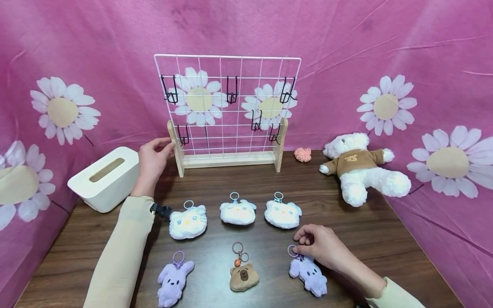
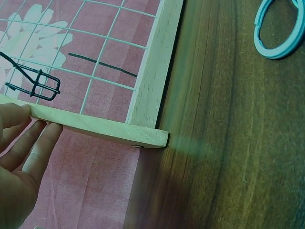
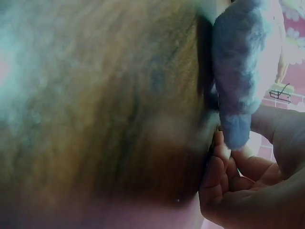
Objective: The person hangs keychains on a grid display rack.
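At the rack's left end, my left hand [image 1: 151, 161] grips the wooden side post [image 2: 105, 128], thumb on one face and fingertips on the other. The rack is a white wire grid on a wooden stand [image 1: 230, 161], hung with several black wire hooks [image 1: 232, 90]. My right hand [image 1: 325, 246] is low over the table at the right, thumb and fingers pinching the purple ring [image 1: 291, 251] of a purple long-eared plush keychain [image 1: 313, 277]. That plush lies face up; in the right wrist view its fuzzy side [image 3: 240, 62] partly hides the fingertips.
Three white plush keychains [image 1: 238, 212] lie in a row before the rack. Nearer are another purple plush keychain [image 1: 173, 284] and a brown capybara keychain [image 1: 244, 277]. A white tissue box [image 1: 104, 171] stands left, a pink ornament [image 1: 302, 155] and teddy bear [image 1: 356, 160] right.
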Tool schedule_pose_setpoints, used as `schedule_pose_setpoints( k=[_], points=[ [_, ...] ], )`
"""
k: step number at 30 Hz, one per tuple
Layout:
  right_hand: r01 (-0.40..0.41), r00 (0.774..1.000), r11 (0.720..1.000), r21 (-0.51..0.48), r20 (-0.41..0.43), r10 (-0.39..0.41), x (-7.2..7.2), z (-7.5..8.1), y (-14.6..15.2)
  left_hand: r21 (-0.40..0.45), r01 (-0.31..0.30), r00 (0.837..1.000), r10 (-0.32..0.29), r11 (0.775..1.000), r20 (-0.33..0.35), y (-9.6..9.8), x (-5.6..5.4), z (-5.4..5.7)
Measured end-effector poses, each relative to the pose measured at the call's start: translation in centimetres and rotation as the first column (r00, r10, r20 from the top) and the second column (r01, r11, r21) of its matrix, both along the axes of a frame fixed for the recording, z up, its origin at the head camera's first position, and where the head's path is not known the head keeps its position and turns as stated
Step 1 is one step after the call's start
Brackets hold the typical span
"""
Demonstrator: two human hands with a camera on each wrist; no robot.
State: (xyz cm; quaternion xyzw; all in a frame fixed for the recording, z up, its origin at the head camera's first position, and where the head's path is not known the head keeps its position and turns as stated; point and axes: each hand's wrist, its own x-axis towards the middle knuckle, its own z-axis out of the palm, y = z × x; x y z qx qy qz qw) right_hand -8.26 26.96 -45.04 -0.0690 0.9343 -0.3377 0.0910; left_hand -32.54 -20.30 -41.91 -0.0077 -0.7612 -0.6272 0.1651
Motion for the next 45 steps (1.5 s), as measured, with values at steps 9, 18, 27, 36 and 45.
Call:
schedule_pose_setpoints(
  k=[9,18,27,36,45],
  points=[
    [0.009,1.000,1.000,0.023,0.021,-0.010,-0.3,0.0,-0.2,-0.002,-0.003,1.000,0.003,1.000,0.002,0.1,0.1,0.1],
    [-0.052,0.998,0.998,0.026,0.025,0.051,-0.6,0.6,-0.2,-0.013,-0.022,1.000,0.022,1.000,0.008,0.0,0.1,0.0],
    [-0.078,0.996,0.997,0.008,0.037,0.078,-0.4,1.2,0.2,-0.032,-0.022,1.000,0.023,0.999,0.009,-0.1,0.0,0.0],
    [-0.075,0.995,0.994,-0.075,0.053,0.079,0.0,1.4,1.2,-0.014,-0.018,1.000,0.018,1.000,0.015,0.1,0.2,0.3],
    [-0.076,0.993,0.981,-0.177,0.077,0.091,0.0,1.5,1.8,-0.050,-0.031,0.998,0.033,0.998,0.045,0.1,0.3,0.2]
  ],
)
